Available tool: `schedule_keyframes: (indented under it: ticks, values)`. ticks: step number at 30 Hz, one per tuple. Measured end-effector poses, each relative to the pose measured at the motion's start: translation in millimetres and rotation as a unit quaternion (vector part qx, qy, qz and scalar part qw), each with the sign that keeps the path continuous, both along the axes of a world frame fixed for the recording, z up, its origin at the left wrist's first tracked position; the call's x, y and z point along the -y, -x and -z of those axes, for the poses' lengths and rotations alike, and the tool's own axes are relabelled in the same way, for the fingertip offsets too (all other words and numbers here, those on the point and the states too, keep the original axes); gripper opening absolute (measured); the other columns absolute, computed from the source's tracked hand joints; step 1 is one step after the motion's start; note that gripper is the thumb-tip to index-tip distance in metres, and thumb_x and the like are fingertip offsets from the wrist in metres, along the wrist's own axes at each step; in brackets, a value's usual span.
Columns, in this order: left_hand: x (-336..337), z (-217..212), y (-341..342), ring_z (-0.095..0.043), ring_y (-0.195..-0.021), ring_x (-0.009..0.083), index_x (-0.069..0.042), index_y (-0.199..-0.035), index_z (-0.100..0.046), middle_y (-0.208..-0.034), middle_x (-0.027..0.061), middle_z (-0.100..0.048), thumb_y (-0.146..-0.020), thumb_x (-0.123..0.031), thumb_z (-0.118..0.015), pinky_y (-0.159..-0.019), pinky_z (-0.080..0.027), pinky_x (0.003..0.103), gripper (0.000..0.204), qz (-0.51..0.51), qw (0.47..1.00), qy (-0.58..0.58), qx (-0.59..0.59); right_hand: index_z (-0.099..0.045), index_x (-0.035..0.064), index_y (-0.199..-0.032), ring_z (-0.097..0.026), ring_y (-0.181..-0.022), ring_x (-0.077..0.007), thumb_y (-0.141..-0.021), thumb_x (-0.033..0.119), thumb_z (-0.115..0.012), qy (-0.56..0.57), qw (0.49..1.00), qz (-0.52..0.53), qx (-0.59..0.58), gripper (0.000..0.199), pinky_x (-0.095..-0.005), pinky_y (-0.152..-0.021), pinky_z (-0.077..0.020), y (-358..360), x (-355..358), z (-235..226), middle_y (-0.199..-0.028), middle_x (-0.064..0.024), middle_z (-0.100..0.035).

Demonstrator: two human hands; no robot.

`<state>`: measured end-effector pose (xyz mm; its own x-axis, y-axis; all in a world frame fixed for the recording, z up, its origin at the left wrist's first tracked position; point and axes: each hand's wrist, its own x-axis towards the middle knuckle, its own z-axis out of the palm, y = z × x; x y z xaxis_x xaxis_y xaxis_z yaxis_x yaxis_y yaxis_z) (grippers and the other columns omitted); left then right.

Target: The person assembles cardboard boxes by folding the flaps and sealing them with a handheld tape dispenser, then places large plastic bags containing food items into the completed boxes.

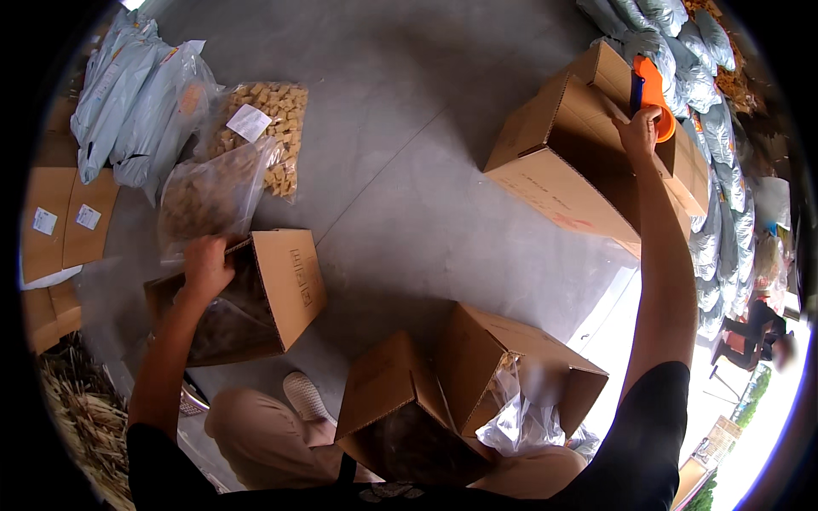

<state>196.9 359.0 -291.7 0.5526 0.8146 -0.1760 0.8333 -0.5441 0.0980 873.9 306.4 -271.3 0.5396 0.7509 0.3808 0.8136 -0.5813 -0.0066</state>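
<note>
At the left, my left hand [207, 266] is closed on the upper edge of an open cardboard box [291, 281], which holds something dark partly hidden by clear plastic. My right arm reaches far forward to the right. There my right hand [639, 134] is closed on an orange plastic tool [651, 81] with a round, ring-like end and a dark blue part. The tool is over the edge of a larger open cardboard box [545, 183]. My fingers partly cover it, so its exact kind is not clear.
Two open boxes [388, 375] [486, 332] stand before my knees, one with clear plastic [520, 422]. Bags of tan cubes [285, 128] and grey sacks [141, 102] lie at the left. More sacks [720, 136] are piled at the right. A person [758, 332] sits beyond.
</note>
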Motion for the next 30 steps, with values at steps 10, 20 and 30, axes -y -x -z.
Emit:
schedule_keyframes:
  ticks: [10,20,30]
  values:
    - [4.7,-2.1,-3.8,-0.058,-0.069,0.0321,-0.015,-0.086,-0.066,-0.070,0.0124,-0.061,-0.060,-0.003,-0.056,-0.061,-0.044,0.042,0.030,0.007,1.000,-0.007,0.013,-0.031,0.0049,-0.108,-0.056,-0.093,-0.0366,-0.066,0.024,-0.073,0.071,0.995,-0.054,-0.034,0.063,-0.0424,-0.074,-0.0442,29.9,13.6,-1.3,-0.094,-0.0184,-0.059]
    - [4.5,-9.5,-6.4,-0.058,-0.068,0.0336,-0.011,-0.080,-0.065,-0.068,0.0150,-0.060,-0.064,-0.011,-0.056,-0.062,-0.046,0.044,0.018,0.019,1.000,-0.018,-0.007,-0.029,-0.0015,-0.116,-0.054,-0.091,-0.0388,-0.063,0.019,-0.073,0.075,0.933,-0.285,-0.207,0.072,-0.0424,-0.076,-0.0431,248.8,68.6,-15.8,-0.095,-0.0243,-0.055]
    - [-16.5,-19.4,2.0,-0.052,-0.104,0.0269,-0.007,-0.116,-0.052,-0.109,0.0164,-0.056,-0.068,-0.033,-0.070,-0.089,-0.040,0.037,0.057,0.014,0.957,0.235,0.170,-0.025,0.0000,-0.118,-0.056,-0.079,-0.0380,-0.065,0.016,-0.073,0.139,0.918,-0.328,-0.174,0.072,-0.0432,-0.068,-0.0446,362.0,85.8,-33.6,-0.081,-0.0206,-0.057]
